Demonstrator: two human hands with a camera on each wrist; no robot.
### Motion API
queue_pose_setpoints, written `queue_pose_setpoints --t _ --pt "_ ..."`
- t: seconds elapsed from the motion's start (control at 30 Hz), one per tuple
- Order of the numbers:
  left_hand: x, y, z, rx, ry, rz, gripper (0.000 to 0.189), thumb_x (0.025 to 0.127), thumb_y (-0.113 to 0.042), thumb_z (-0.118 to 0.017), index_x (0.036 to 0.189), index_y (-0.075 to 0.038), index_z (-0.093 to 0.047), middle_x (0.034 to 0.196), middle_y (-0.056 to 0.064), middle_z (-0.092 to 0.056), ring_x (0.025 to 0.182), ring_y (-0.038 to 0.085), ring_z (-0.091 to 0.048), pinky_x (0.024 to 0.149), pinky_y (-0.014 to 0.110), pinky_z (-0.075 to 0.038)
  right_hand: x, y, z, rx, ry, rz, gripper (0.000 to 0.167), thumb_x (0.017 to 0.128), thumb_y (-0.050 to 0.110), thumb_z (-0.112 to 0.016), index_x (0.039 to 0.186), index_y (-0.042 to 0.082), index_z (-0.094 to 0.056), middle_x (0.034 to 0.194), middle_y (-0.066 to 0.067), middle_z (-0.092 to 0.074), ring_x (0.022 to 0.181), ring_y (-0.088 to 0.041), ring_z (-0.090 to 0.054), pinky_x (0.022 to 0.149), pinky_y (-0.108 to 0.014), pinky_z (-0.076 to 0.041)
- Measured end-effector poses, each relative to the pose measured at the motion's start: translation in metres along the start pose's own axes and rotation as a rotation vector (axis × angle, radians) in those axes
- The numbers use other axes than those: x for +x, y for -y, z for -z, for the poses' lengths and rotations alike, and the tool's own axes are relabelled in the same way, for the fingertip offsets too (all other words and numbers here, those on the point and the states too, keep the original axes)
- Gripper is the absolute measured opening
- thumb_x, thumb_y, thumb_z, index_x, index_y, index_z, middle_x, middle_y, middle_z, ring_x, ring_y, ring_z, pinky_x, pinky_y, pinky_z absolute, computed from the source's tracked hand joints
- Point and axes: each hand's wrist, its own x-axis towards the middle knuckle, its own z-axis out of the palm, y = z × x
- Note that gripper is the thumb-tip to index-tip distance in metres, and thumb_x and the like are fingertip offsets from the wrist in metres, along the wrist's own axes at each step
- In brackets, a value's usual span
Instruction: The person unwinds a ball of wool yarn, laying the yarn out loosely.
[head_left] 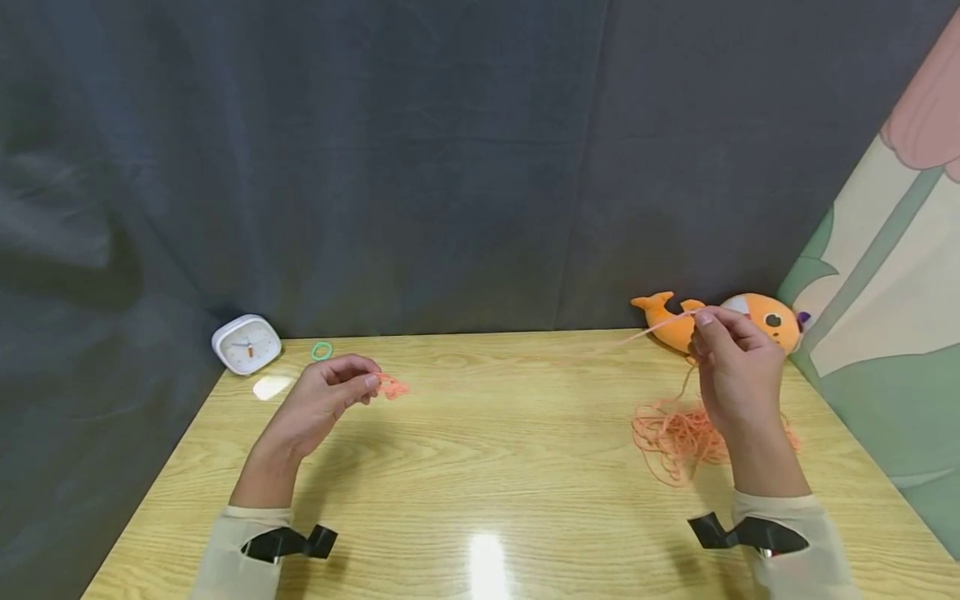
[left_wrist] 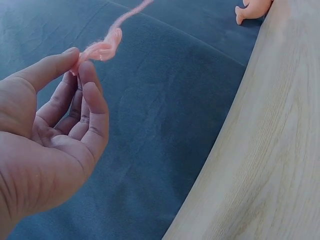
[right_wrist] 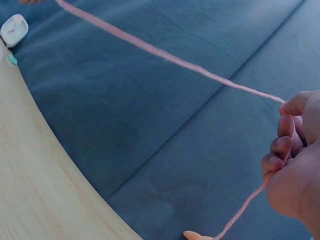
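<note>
Between thumb and index finger, my left hand [head_left: 327,402] pinches a small looped bunch of salmon-pink yarn [head_left: 393,387]. The left wrist view shows this looped bunch [left_wrist: 102,50] at the fingertips, a strand leading away up and right. My right hand [head_left: 738,375] pinches the same yarn strand [right_wrist: 165,55], which runs nearly straight across from the left hand. Below the right hand's curled fingers the strand trails down. A loose tangled heap of the yarn [head_left: 678,437] lies on the table under and beside the right forearm. Both hands are raised above the tabletop, wide apart.
An orange whale-shaped plush toy [head_left: 765,321] sits at the back right of the wooden table [head_left: 480,467]. At the back left stand a white clock [head_left: 247,345] and a green ring [head_left: 322,351]. A dark curtain [head_left: 450,167] hangs behind the table.
</note>
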Motion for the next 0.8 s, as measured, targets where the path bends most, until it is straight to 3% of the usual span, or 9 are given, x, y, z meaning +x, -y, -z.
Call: queue_pose_setpoints --t 0.23,0.57,0.8 --pt "-0.002 0.000 0.003 0.014 -0.012 -0.006 0.010 0.102 -0.010 -0.064 0.103 -0.016 -0.072 0.097 -0.010 -0.069 0.088 0.007 -0.063 0.080 0.022 -0.054 0.006 0.011 0.008 0.067 -0.027 0.044 0.008 0.096 -0.005 -0.066 0.097 -0.008 -0.073 0.078 -0.007 -0.064 0.067 -0.016 -0.049 0.060 -0.022 -0.043" --pt "-0.001 0.001 0.003 0.032 -0.041 0.025 0.007 0.102 -0.013 -0.066 0.103 -0.017 -0.071 0.093 -0.009 -0.069 0.086 0.009 -0.062 0.079 0.024 -0.055 0.014 0.034 0.044 0.072 -0.201 0.062 0.011 0.094 -0.003 -0.070 0.101 -0.011 -0.072 0.079 -0.010 -0.065 0.065 -0.018 -0.051 0.057 -0.021 -0.050" --pt "-0.003 -0.001 0.005 0.043 -0.065 0.041 0.006 0.102 -0.014 -0.065 0.104 -0.015 -0.070 0.097 -0.009 -0.068 0.087 0.009 -0.062 0.080 0.023 -0.055 0.017 0.040 0.060 0.132 -0.261 0.073 0.017 0.093 -0.004 -0.071 0.106 -0.015 -0.069 0.082 -0.013 -0.065 0.066 -0.020 -0.052 0.058 -0.023 -0.054"
